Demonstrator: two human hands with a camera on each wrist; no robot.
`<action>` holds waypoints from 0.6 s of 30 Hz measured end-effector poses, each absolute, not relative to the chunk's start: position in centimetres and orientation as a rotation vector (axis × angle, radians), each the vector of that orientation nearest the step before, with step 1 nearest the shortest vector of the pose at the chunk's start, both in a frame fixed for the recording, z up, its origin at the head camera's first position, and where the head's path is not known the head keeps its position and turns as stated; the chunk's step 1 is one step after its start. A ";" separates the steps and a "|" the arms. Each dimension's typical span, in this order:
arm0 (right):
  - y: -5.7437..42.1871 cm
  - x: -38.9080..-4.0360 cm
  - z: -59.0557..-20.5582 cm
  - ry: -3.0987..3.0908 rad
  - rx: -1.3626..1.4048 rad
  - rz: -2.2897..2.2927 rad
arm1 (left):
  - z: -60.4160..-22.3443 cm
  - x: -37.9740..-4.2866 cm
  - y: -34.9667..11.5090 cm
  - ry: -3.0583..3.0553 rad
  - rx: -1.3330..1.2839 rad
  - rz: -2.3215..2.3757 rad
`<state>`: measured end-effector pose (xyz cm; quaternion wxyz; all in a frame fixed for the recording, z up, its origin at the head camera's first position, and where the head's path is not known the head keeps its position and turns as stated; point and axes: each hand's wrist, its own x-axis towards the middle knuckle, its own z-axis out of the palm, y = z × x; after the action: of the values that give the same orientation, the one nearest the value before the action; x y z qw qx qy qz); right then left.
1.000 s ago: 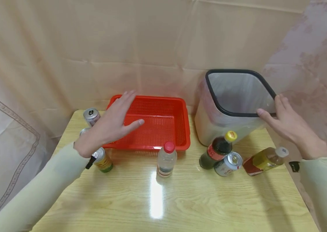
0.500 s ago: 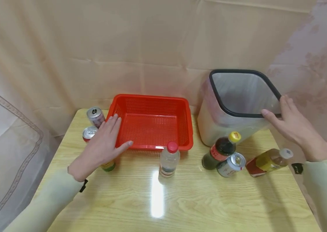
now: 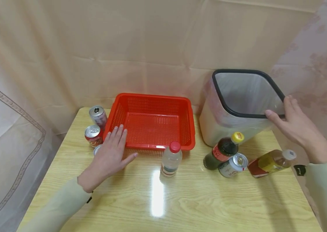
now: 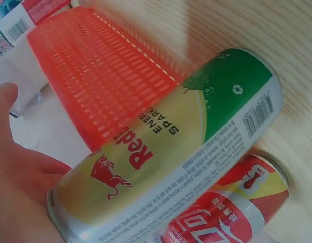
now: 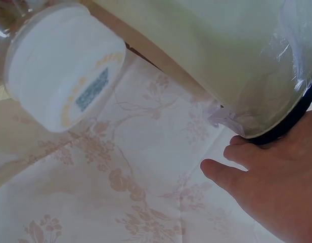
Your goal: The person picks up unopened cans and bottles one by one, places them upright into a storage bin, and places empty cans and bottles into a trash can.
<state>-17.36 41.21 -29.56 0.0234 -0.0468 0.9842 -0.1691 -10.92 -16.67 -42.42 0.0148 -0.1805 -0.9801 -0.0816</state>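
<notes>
My left hand [image 3: 106, 158] hovers palm down by the near left corner of the red basket [image 3: 190, 129], fingers straight and thumb spread. Under it a gold and green Red Bull can [image 4: 145, 157] stands mostly hidden in the head view. A red soda can [image 3: 94, 137] and a pinkish can [image 3: 99, 117] stand left of the basket. At the bin's [image 3: 221, 124] black rim, my right hand [image 3: 302, 132] has its fingers extended and thumb apart; whether it touches the rim is hard to tell. Nothing is gripped by either hand.
A clear bottle with a red cap [image 3: 171, 161] stands before the basket. In front of the bin are a cola bottle with a yellow cap [image 3: 221, 153], a white can [image 3: 233, 166] and a tea bottle with a white cap [image 3: 270, 162]. Curtains [image 3: 163, 42] hang behind the table.
My left hand has come down from over the basket toward the near left corner, uncovering the red can. The right hand stays at the bin's rim. The whole view has shifted slightly.
</notes>
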 end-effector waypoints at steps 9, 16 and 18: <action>41.2 -17.6 -29.9 3.063 -0.189 -0.562 | -42.0 -10.5 -18.3 -3.062 -0.454 -0.285; 41.5 -17.5 -30.1 3.089 -0.201 -0.587 | -42.4 -10.2 -20.1 -3.049 -0.439 -0.251; 41.7 -17.5 -30.0 3.115 -0.205 -0.597 | -42.5 -10.2 -20.4 -3.045 -0.449 -0.244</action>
<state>-17.48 41.67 -30.03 -0.0184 -0.0644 0.9799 -0.1879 -10.19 -20.39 -42.55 0.0271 -0.1455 -0.9858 -0.0791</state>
